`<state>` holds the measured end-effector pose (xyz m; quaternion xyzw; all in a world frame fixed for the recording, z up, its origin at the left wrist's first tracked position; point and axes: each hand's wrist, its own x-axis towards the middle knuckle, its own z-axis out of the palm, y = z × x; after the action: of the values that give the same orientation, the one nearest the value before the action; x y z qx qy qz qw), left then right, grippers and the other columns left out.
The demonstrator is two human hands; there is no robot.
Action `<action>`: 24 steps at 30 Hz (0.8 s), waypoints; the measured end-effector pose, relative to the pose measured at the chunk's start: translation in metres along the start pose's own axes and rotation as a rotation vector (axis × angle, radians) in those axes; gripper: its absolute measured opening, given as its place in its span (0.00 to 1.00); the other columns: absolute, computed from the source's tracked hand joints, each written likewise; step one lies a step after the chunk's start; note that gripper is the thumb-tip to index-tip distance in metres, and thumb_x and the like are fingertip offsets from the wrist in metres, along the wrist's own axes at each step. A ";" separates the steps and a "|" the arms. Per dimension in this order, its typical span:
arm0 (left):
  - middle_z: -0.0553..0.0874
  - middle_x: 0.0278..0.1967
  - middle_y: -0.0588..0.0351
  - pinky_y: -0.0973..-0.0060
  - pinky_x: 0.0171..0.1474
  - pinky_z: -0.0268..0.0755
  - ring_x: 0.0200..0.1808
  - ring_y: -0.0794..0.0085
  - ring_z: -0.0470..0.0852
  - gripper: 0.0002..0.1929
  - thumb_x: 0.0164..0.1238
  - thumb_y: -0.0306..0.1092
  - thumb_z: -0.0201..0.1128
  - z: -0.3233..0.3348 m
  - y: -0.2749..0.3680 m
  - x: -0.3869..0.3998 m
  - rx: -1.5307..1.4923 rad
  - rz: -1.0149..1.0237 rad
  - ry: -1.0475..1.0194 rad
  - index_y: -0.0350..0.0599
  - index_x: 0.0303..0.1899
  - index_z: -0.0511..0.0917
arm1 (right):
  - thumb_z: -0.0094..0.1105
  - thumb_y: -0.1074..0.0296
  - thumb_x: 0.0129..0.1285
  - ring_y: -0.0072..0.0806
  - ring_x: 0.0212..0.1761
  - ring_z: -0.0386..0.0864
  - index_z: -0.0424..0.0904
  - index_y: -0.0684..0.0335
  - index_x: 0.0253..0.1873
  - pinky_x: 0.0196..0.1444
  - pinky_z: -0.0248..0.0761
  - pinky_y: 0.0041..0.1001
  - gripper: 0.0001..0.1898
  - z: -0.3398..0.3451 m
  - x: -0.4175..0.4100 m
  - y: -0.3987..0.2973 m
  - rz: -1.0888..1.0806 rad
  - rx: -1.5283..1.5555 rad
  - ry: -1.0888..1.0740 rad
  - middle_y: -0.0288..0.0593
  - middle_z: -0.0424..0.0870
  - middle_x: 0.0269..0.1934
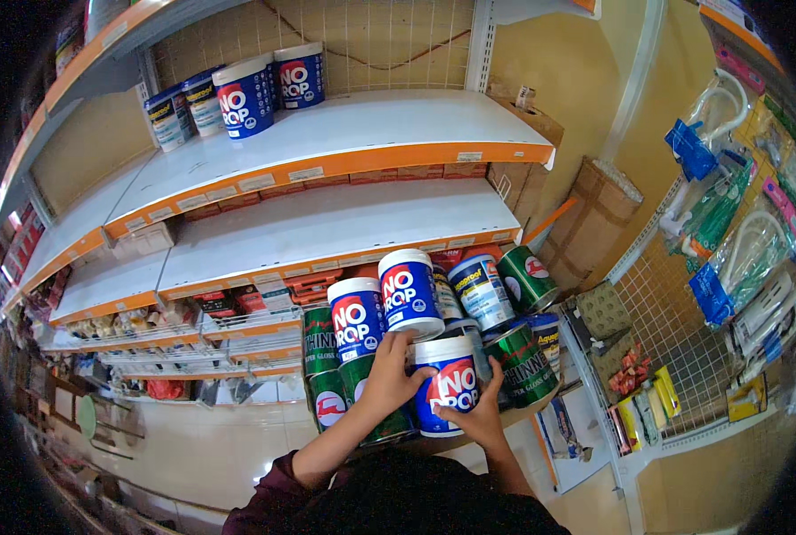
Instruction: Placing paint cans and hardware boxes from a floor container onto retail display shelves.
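Note:
A blue No Drop tub with a white lid (448, 374) stands nearest my body, between my two hands. My right hand (481, 408) grips its right side, thumb across the front. On the left, my left hand (394, 374) has its thumb against the same tub; its fingertips reach the base of a second No Drop tub (408, 291). A third No Drop tub (357, 317) sits beside that one. Around them are green thinner cans (518, 364) and a white-and-blue Aquaproof tub (481, 291). What supports this group is mostly hidden.
Ahead, an upper white shelf (384, 127) with an orange front edge carries several paint tubs (244, 97) at its left. A lower shelf (344, 221) runs beneath it. Packaged fittings (712, 287) hang at right, near a wrapped cardboard box (592, 214).

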<state>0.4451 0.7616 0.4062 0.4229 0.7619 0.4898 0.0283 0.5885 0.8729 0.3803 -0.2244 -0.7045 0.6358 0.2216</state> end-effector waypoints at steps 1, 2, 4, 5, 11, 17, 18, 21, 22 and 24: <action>0.72 0.46 0.39 0.63 0.50 0.68 0.49 0.48 0.72 0.32 0.46 0.37 0.70 0.004 0.001 -0.001 -0.003 0.000 -0.003 0.35 0.53 0.64 | 0.76 0.67 0.34 0.43 0.53 0.71 0.32 0.61 0.65 0.55 0.67 0.37 0.60 -0.002 -0.001 0.002 0.001 0.062 0.011 0.62 0.65 0.53; 0.71 0.46 0.38 0.61 0.51 0.67 0.49 0.49 0.72 0.33 0.49 0.38 0.69 0.007 0.002 -0.002 0.031 -0.044 0.050 0.35 0.54 0.62 | 0.76 0.68 0.34 0.42 0.52 0.72 0.31 0.59 0.66 0.54 0.68 0.38 0.60 -0.003 -0.001 -0.003 -0.004 0.032 0.019 0.62 0.65 0.53; 0.71 0.48 0.32 0.60 0.53 0.66 0.50 0.46 0.73 0.35 0.58 0.44 0.63 0.014 -0.010 -0.009 0.067 -0.111 0.011 0.32 0.58 0.56 | 0.75 0.71 0.34 0.41 0.51 0.72 0.32 0.57 0.66 0.53 0.69 0.37 0.60 -0.003 -0.004 -0.010 -0.008 0.093 0.024 0.61 0.65 0.53; 0.71 0.48 0.32 0.60 0.53 0.66 0.50 0.46 0.73 0.35 0.58 0.44 0.63 0.016 -0.008 -0.009 0.066 -0.110 0.010 0.32 0.58 0.56 | 0.74 0.73 0.34 0.39 0.50 0.72 0.32 0.55 0.66 0.52 0.69 0.35 0.59 -0.005 -0.005 -0.011 -0.013 0.153 0.038 0.59 0.66 0.53; 0.71 0.50 0.27 0.61 0.54 0.66 0.51 0.44 0.74 0.39 0.64 0.52 0.52 0.024 -0.001 -0.006 -0.169 -0.260 -0.318 0.32 0.63 0.44 | 0.77 0.66 0.35 0.41 0.52 0.71 0.32 0.57 0.66 0.52 0.70 0.37 0.60 -0.008 -0.003 -0.003 -0.007 0.171 0.070 0.61 0.61 0.55; 0.71 0.53 0.32 0.66 0.56 0.65 0.54 0.52 0.73 0.49 0.57 0.53 0.61 0.020 0.013 -0.006 -0.304 -0.218 -0.292 0.35 0.65 0.36 | 0.72 0.75 0.36 0.38 0.52 0.71 0.37 0.57 0.67 0.53 0.68 0.35 0.56 -0.005 -0.001 -0.011 -0.071 0.120 0.104 0.58 0.65 0.55; 0.71 0.53 0.33 0.67 0.56 0.65 0.55 0.53 0.73 0.49 0.56 0.52 0.62 0.016 0.017 -0.007 -0.272 -0.199 -0.249 0.35 0.66 0.37 | 0.72 0.75 0.36 0.37 0.53 0.70 0.40 0.60 0.66 0.54 0.67 0.34 0.54 -0.002 -0.003 -0.023 -0.045 0.107 0.115 0.56 0.65 0.55; 0.68 0.57 0.36 0.68 0.58 0.63 0.57 0.55 0.71 0.50 0.53 0.49 0.66 0.005 0.029 -0.004 -0.257 -0.176 -0.179 0.36 0.67 0.40 | 0.76 0.68 0.35 0.37 0.56 0.68 0.45 0.66 0.64 0.56 0.66 0.34 0.53 0.001 -0.004 -0.044 -0.171 0.026 0.047 0.54 0.64 0.55; 0.67 0.58 0.36 0.68 0.59 0.62 0.58 0.54 0.70 0.51 0.53 0.48 0.66 -0.006 0.041 0.001 -0.215 -0.094 -0.142 0.37 0.67 0.39 | 0.75 0.69 0.35 0.36 0.56 0.68 0.48 0.68 0.63 0.56 0.66 0.34 0.50 0.003 -0.001 -0.050 -0.194 0.161 0.019 0.51 0.65 0.55; 0.67 0.56 0.31 0.66 0.53 0.68 0.54 0.46 0.73 0.51 0.52 0.53 0.65 -0.026 0.058 0.011 -0.171 0.091 -0.041 0.35 0.67 0.40 | 0.73 0.72 0.35 0.35 0.54 0.70 0.44 0.67 0.64 0.56 0.66 0.33 0.52 0.003 0.006 -0.068 -0.294 0.074 -0.012 0.51 0.65 0.54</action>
<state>0.4621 0.7592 0.4690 0.4630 0.6966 0.5450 0.0574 0.5792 0.8680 0.4481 -0.1069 -0.7070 0.6234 0.3163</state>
